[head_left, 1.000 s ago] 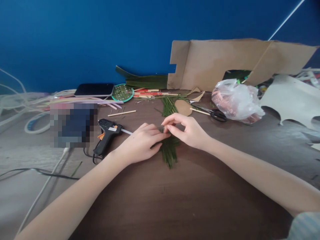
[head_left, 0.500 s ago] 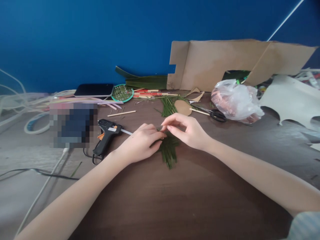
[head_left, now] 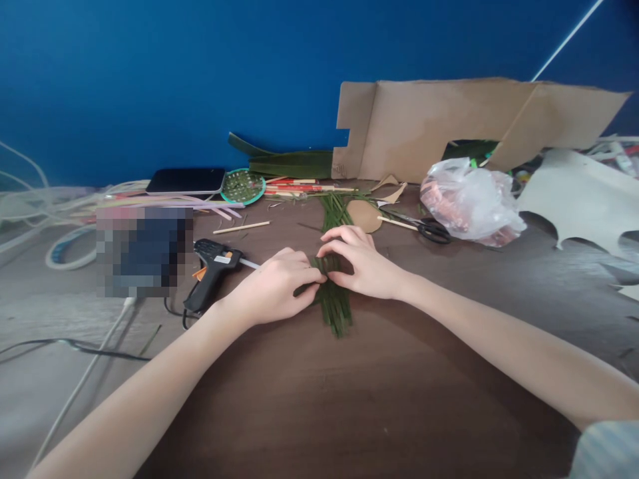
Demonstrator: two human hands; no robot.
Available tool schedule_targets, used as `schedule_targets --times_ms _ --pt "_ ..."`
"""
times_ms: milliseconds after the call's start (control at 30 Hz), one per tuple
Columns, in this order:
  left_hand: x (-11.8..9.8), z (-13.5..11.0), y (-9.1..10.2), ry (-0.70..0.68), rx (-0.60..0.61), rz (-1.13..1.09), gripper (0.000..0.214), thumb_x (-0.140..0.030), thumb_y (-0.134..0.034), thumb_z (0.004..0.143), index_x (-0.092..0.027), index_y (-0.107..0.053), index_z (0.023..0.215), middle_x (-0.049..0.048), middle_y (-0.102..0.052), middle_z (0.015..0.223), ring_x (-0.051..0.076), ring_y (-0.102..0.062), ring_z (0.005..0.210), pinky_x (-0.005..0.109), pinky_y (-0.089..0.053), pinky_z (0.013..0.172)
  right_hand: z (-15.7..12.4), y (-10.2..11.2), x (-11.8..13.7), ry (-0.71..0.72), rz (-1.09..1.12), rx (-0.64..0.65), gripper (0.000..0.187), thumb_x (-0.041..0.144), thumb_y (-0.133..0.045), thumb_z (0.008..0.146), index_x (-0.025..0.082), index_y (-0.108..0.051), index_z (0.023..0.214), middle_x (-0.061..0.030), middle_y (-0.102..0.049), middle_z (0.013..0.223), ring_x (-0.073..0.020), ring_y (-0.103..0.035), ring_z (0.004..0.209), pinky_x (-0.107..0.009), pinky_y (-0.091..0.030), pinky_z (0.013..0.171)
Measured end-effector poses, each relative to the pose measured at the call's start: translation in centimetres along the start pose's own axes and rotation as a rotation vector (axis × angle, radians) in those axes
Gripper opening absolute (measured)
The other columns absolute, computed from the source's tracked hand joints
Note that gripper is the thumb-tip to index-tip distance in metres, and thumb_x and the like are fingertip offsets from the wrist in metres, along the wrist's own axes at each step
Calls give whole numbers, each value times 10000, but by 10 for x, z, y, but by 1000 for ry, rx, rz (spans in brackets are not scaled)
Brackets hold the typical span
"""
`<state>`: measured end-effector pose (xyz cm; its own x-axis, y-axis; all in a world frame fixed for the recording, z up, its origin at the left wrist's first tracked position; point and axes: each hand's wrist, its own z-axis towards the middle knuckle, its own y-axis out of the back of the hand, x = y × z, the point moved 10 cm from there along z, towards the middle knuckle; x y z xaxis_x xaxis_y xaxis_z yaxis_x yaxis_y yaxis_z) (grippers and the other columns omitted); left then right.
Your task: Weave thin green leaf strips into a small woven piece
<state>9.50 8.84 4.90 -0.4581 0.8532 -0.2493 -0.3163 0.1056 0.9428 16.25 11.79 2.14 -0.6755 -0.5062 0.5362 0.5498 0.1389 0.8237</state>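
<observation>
A bundle of thin green leaf strips (head_left: 335,307) lies on the dark wooden table (head_left: 379,399), running away from me. My left hand (head_left: 274,287) grips the bundle from the left, fingers curled over the strips. My right hand (head_left: 358,261) closes on the same bundle from the right, fingertips pressed down on it and meeting the left hand's fingers. The part of the strips under both hands is hidden. More green strips (head_left: 333,209) stick out beyond the hands.
A black glue gun (head_left: 212,263) lies just left of my left hand, its cord trailing off. Black scissors (head_left: 429,229), a plastic bag (head_left: 469,203), cardboard pieces (head_left: 439,123), a dark phone (head_left: 186,179), a round green woven disc (head_left: 243,185) and wooden sticks (head_left: 242,227) lie farther back.
My right hand has dropped from a raised pinch above the strips down onto the bundle, closing over it next to my left hand. The left hand stayed in place.
</observation>
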Motion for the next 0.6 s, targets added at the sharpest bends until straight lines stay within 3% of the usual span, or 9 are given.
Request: schedule_targets --times_ms 233,600 --pt "-1 0 0 11 18 6 252 -173 -436 847 -180 -689 847 39 -596 706 147 -549 716 283 -437 732 1 -3 -3 -22 9 35 247 172 -602 707 223 -519 934 -78 -449 1262 -264 -291 1257 -488 -236 1019" --pt "-2 0 1 -7 -16 9 234 -172 -453 843 -177 -686 845 35 -587 690 145 -538 701 273 -434 724 1 6 -5 -35 111 -47 181 135 -607 715 211 -503 843 -69 -514 1200 -234 -388 1179 -447 -282 985"
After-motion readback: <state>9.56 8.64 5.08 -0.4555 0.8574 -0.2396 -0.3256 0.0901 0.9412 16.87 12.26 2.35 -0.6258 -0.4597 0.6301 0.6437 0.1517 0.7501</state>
